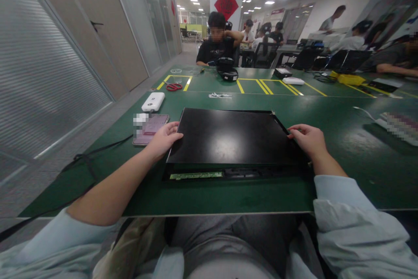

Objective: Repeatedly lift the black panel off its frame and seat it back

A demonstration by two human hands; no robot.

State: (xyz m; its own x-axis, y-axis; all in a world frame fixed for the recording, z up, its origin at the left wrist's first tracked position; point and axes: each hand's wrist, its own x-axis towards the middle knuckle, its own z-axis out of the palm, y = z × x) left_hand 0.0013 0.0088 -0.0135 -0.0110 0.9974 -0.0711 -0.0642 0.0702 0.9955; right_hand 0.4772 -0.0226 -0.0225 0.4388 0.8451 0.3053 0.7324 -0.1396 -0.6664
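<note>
A glossy black flat panel (228, 135), like a display screen, lies over a black frame (274, 173) on the green table. Along the near side, a strip of green circuit board (196, 176) shows in the frame below the panel's edge. My left hand (165, 137) grips the panel's left edge, thumb on top and fingers at the far side. At the right edge, my right hand (307, 139) pinches the panel's rim between thumb and fingers. The panel sits shifted and slightly raised from the frame; what lies beneath it is hidden.
A phone (152, 129) and a white power bank (153, 102) lie left of the panel. Beyond are red-handled scissors (174, 87), yellow tape marks and a black case (227, 70). A white device (398, 126) with a cable sits right. A person (215, 44) sits opposite.
</note>
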